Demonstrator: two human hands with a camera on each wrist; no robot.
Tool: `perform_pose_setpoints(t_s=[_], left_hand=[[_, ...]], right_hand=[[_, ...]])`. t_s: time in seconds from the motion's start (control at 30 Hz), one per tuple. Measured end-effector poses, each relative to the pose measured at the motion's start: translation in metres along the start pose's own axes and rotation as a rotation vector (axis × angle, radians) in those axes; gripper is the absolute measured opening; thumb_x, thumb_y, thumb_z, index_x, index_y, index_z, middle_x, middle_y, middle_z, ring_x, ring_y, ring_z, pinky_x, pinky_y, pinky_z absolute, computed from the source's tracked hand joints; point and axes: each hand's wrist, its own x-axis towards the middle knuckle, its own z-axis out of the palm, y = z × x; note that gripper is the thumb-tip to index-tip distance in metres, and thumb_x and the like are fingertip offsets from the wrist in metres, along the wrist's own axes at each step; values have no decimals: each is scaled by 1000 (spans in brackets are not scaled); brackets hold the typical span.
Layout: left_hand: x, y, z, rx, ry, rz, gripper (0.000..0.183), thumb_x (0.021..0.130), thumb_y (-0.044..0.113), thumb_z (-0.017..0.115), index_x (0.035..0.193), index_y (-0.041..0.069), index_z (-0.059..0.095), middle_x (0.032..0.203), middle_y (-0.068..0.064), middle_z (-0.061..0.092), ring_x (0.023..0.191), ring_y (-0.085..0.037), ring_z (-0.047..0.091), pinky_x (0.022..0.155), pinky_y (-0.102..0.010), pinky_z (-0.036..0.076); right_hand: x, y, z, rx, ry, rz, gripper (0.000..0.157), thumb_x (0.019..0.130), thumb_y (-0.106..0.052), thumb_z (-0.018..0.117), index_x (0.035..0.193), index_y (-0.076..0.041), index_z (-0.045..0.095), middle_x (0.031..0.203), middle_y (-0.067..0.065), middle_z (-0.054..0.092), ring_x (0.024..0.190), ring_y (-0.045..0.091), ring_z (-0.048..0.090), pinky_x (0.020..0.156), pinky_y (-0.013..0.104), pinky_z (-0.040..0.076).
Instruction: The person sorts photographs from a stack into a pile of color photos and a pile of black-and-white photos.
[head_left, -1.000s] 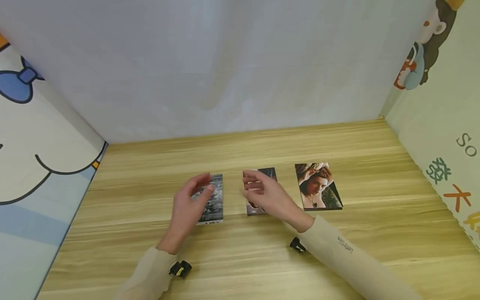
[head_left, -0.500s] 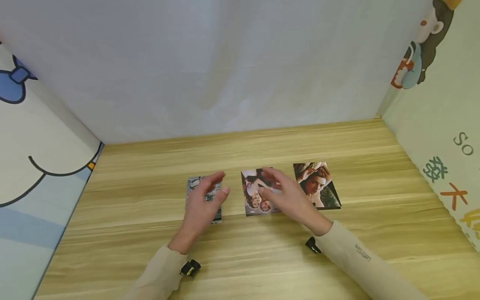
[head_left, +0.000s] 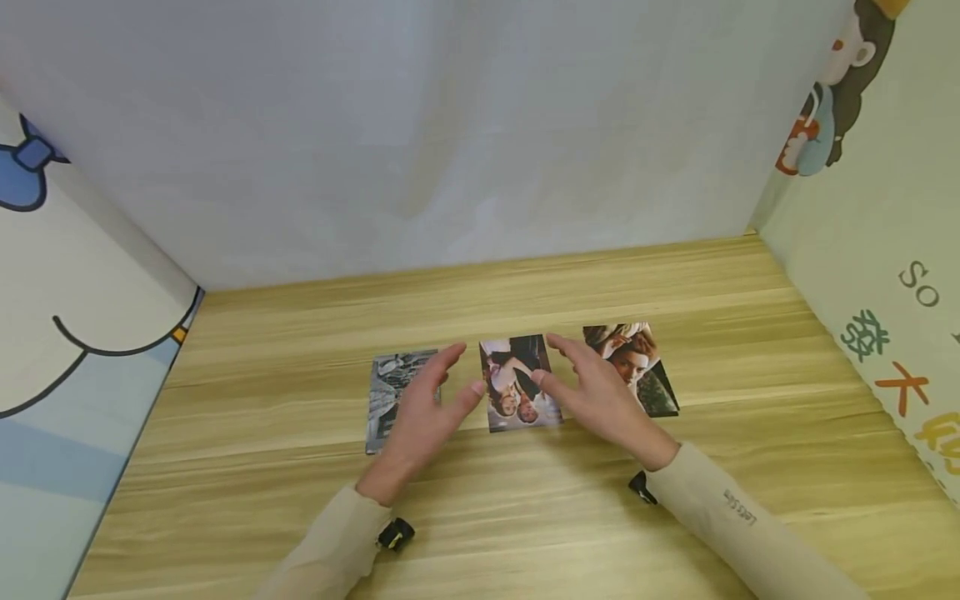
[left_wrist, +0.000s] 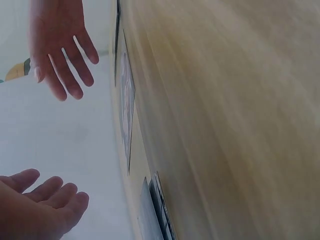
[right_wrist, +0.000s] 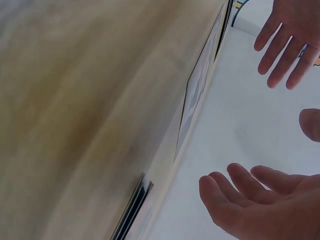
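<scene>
Three picture cards lie in a row on the wooden table. The middle card (head_left: 519,392) shows a couple. My left hand (head_left: 429,408) hovers over the black-and-white card (head_left: 386,392) at the left, covering its right part; fingers relaxed, thumb spread. Over the right card (head_left: 651,379), a portrait, hangs my right hand (head_left: 606,406), hiding its lower left corner. Both palms face each other across the middle card, holding nothing. In the left wrist view the left pile (left_wrist: 154,215) has several layered edges; in the right wrist view the right pile (right_wrist: 131,210) does too.
A plain pale wall (head_left: 480,167) closes off the table's back. Cartoon-printed panels stand at the left (head_left: 97,250) and right (head_left: 847,250). Wood-grain tabletop (head_left: 495,517) extends in front of the cards. Small black wrist devices (head_left: 396,533) sit at both cuffs.
Both hands have moved to the right, the right hand going off the middle card and over the right one. The middle card now shows almost fully. The cards stay about where they were.
</scene>
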Motion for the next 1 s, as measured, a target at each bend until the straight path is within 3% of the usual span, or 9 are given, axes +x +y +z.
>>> perform_pose_setpoints(t_s=[0.37, 0.6, 0.83, 1.0], left_hand=[[5, 7, 11, -3, -101, -151, 82, 94, 41, 73, 162, 14, 36, 163, -11, 39, 143, -38, 45, 115, -53, 42], [8, 10, 14, -19, -130, -195, 83, 93, 34, 76, 162, 11, 34, 162, -13, 40, 142, -38, 47, 114, -52, 44], [12, 6, 15, -16, -158, -241, 84, 94, 40, 73, 163, 15, 33, 161, -11, 42, 139, -38, 51, 110, -54, 47], [15, 3, 17, -30, -178, -255, 82, 95, 40, 72, 162, 12, 34, 156, -17, 47, 135, -38, 54, 106, -54, 50]], right_hand=[[3, 6, -3, 35, -75, 45, 73, 103, -42, 62, 158, 0, 38, 154, 26, 46, 130, 49, 55, 104, 61, 49], [5, 7, -5, 69, -122, 82, 70, 103, -34, 62, 158, 1, 36, 156, 24, 45, 132, 45, 55, 105, 60, 50], [6, 9, -4, 78, -158, 106, 70, 103, -32, 60, 157, 6, 36, 153, 26, 48, 133, 43, 55, 106, 58, 49], [7, 9, -4, 62, -184, 133, 71, 103, -34, 59, 156, 7, 35, 151, 27, 50, 134, 43, 54, 108, 58, 47]])
